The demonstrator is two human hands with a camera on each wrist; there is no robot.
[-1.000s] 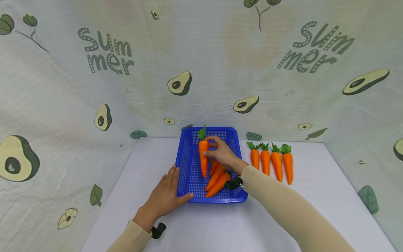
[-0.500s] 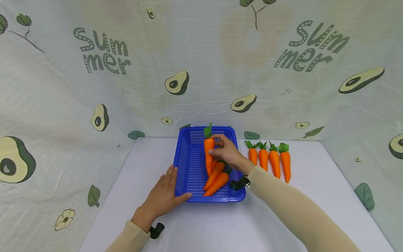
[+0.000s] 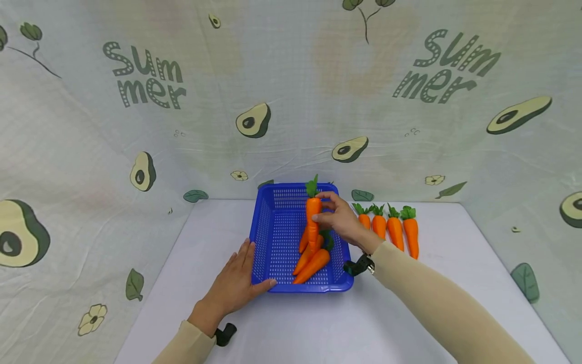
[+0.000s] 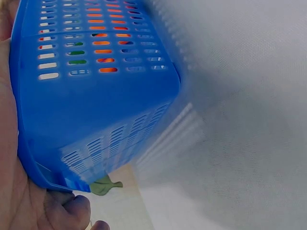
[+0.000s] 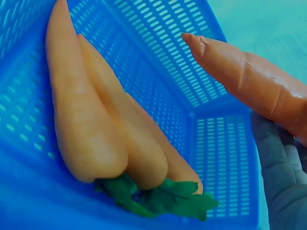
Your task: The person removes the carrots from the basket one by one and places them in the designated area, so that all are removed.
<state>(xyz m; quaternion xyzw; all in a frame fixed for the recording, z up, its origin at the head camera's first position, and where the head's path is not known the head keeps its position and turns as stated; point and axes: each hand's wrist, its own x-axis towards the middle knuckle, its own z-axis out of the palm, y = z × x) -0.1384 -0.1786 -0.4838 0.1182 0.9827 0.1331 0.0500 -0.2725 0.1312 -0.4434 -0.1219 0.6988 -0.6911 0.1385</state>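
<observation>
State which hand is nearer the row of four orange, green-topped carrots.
Right. The right hand is just left of that row; the left hand is farther, against the left side of the blue perforated basket.

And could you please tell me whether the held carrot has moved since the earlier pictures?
Yes, the held carrot has shifted rightward over the basket, nearer its right side.

Orange carrots [image 3: 311, 230] with green tops [image 3: 407, 213], blue basket [image 3: 304, 288], white tabletop [image 3: 295, 328], pale avocado-print cloth [image 3: 291, 81]
</observation>
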